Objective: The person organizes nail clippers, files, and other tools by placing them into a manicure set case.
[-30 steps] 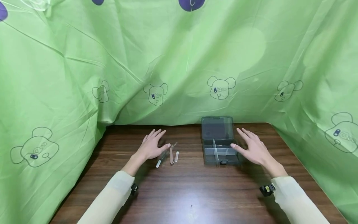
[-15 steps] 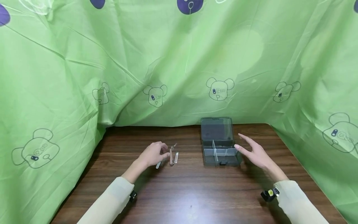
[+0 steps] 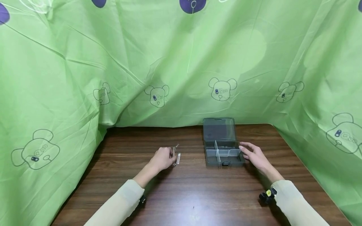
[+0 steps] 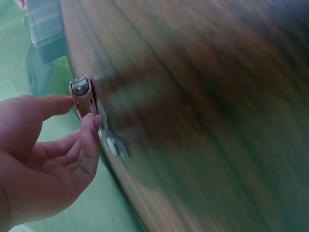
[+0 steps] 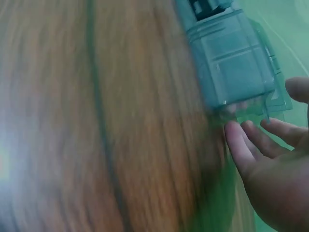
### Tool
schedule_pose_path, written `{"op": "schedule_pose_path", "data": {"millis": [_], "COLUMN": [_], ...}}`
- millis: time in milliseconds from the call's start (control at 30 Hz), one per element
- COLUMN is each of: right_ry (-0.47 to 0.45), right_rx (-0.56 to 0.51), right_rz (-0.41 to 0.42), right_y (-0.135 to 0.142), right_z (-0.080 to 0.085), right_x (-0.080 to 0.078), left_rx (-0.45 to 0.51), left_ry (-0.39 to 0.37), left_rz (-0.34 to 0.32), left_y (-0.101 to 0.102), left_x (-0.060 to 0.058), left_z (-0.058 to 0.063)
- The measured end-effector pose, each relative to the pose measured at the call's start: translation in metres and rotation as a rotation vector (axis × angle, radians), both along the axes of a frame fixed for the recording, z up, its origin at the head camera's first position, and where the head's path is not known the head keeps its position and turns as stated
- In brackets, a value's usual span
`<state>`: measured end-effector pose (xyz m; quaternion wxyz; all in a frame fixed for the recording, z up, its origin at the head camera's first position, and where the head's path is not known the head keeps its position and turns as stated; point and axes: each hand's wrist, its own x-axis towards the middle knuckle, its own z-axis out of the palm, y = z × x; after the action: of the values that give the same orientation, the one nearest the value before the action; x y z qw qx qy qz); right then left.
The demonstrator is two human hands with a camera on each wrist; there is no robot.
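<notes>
My left hand [image 3: 162, 158] is low over the table, its thumb and fingers pinching a pinkish nail clipper [image 4: 85, 99] with a metal head. Just right of it, a smaller silver nail clipper [image 3: 178, 158] lies flat. A thin metal piece [image 3: 177, 145] shows beyond the fingers. In the left wrist view, a slim tool with a white part [image 4: 112, 145] lies past the fingertips. My right hand [image 3: 255, 157] is at the right side of a grey see-through divided box [image 3: 225, 164], fingers loosely extended and fingertips right at its wall. The box's lid [image 3: 219, 129] is raised and leans back.
The dark wood table [image 3: 195, 188] carries all of this. A green patterned curtain [image 3: 181, 103] hangs along its back and sides. Pale upright dividers [image 3: 223, 153] split the box into compartments.
The left hand has gone from spread fingers to a pinch, moving right onto the pinkish nail clipper and covering the white-tipped tool. The right hand has come down to the box's side.
</notes>
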<state>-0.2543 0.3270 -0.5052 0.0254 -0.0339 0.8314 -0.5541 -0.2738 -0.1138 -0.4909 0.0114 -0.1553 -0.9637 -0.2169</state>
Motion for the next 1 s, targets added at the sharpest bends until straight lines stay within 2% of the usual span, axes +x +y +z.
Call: {"op": "schedule_pose_path", "data": {"millis": [100, 200, 367, 533, 633, 800, 900, 1000], "right_ry": [-0.068, -0.123, -0.166, -0.16, -0.153, -0.148, -0.144, -0.145], "right_rx": [-0.093, -0.143, -0.234, -0.229, -0.214, -0.21, -0.203, -0.187], "right_rz": [-0.014, -0.017, -0.018, -0.02, -0.02, -0.023, -0.022, -0.025], "right_y": [-0.001, 0.0, 0.001, 0.004, 0.004, 0.003, 0.002, 0.002], "right_z": [0.0, -0.001, -0.004, -0.01, -0.013, -0.013, -0.012, -0.011], "right_x": [-0.001, -0.002, -0.002, -0.001, -0.001, -0.002, -0.002, -0.001], "left_rx": [-0.007, -0.011, -0.022, -0.056, -0.057, -0.051, -0.053, -0.034], "left_ry": [0.008, 0.018, 0.02, -0.015, -0.018, 0.066, 0.136, 0.169], "left_rz": [-0.02, -0.032, -0.026, -0.024, -0.048, -0.079, -0.091, -0.12], "left_y": [0.004, 0.008, 0.01, 0.008, 0.006, 0.004, 0.005, 0.009], "left_x": [0.0, 0.0, 0.0, 0.002, 0.002, -0.001, -0.003, -0.004], "left_z": [-0.001, 0.0, 0.001, 0.001, 0.0, 0.001, 0.005, 0.01]}}
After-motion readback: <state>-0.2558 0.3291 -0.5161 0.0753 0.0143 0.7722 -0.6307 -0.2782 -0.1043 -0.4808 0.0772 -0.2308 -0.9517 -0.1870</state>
